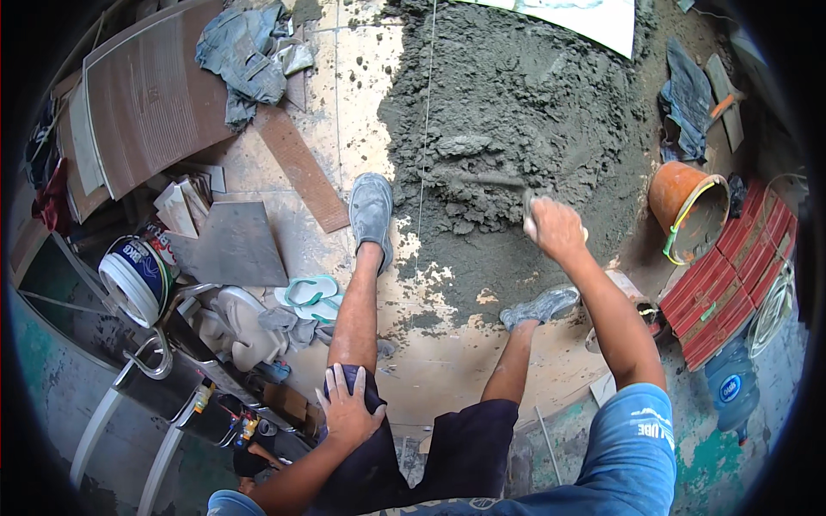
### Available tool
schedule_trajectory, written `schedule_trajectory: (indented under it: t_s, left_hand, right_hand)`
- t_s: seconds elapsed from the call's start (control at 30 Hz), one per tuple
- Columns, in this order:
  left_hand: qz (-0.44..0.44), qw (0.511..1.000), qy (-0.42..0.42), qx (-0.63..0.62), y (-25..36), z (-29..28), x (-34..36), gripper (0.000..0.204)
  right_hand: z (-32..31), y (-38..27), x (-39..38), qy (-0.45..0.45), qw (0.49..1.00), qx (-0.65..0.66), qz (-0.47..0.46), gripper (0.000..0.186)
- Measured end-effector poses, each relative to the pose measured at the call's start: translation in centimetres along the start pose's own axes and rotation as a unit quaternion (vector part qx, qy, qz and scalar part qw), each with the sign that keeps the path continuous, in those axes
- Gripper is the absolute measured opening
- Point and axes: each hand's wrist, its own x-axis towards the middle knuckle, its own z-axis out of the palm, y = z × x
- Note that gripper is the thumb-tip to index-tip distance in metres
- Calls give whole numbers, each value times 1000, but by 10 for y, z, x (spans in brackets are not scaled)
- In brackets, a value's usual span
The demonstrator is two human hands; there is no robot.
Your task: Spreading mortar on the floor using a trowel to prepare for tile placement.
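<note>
My right hand (557, 228) is closed round the handle of a trowel, its arm reaching forward over the floor. The trowel's thin blade (486, 179), smeared with grey, points left into a heap of wet mortar (525, 103). Lumps stand up beyond the blade, while the mortar nearer my feet lies flatter. My left hand (351, 411) rests on my left knee, fingers spread and holding nothing. A taut string line (425, 129) runs over the mortar's left part. My left shoe (371, 211) stands on tile; my right shoe (540, 307) is at the mortar's near edge.
An orange bucket (675, 202) lies tipped at right beside red ribbed sheets (731, 275) and a water jug (731, 387). At left are large brown tiles (163, 95), a cloth (245, 56), flip-flops (310, 297) and a paint pail (133, 279). Another person (254, 460) shows at lower left.
</note>
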Motion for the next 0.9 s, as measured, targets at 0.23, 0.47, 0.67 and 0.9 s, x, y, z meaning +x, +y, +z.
schedule_trajectory:
  t_s: [0.23, 0.47, 0.67, 0.9]
  left_hand:
    - [253, 819, 153, -491, 37, -69, 256, 59]
    - [290, 644, 63, -705, 126, -152, 406, 90]
    - [334, 631, 56, -698, 135, -138, 429, 92]
    - [401, 715, 118, -561, 132, -118, 422, 72]
  right_hand:
    - [1, 2, 60, -197, 970, -128, -67, 28]
    - [-58, 34, 171, -260, 956, -79, 111, 47]
    - [-72, 10, 164, -289, 896, 221, 254, 43]
    - [-1, -20, 59, -385, 889, 187, 163, 51]
